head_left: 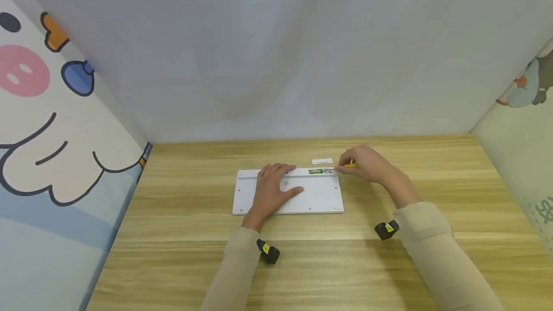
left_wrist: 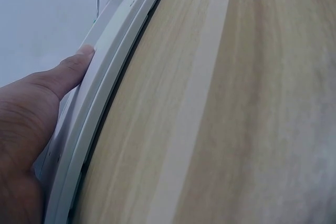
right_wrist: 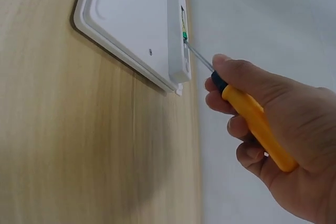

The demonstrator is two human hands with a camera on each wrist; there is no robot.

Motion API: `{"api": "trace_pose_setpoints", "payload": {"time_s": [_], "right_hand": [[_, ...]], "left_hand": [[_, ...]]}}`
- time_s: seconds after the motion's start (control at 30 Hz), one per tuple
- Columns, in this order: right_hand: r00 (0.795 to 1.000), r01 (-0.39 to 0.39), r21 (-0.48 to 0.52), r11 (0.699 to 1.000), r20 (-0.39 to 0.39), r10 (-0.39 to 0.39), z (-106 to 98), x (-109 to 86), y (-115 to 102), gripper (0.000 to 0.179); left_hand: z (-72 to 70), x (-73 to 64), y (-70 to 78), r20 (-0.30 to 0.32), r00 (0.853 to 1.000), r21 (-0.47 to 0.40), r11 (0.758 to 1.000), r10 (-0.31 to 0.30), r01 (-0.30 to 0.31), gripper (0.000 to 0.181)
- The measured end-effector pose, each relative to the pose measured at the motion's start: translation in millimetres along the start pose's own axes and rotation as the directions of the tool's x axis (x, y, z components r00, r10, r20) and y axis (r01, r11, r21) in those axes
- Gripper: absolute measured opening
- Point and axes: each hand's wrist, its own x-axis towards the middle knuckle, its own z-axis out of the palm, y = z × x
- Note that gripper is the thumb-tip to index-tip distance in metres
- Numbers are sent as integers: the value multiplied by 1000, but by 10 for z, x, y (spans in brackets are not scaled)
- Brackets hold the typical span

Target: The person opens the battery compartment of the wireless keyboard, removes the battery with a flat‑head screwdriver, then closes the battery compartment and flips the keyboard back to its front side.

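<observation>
Right hand (right_wrist: 294, 121) gripping screwdriver (right_wrist: 257, 123), tip (right_wrist: 187, 43) indistinct | left hand (head_left: 269, 188) spread, hiding part of keyboard (head_left: 317, 198)

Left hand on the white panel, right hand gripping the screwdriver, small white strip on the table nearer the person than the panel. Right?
One slip: the small white strip lies on the far side of the white panel, per the head view. The rest stands.
</observation>
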Motion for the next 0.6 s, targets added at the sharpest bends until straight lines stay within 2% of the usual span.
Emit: {"api": "trace_pose_setpoints", "payload": {"time_s": [0.33,0.6], "right_hand": [[998,18,65,998,-62,-14,98,-20,76,21],[998,-2,88,996,-56,7,97,-56,72,23]], "left_hand": [[-24,-2,26,16,1000,-6,1000,-15,15,65],[-13,-1,16,1,1000,-6,1000,-4,4,64]]}}
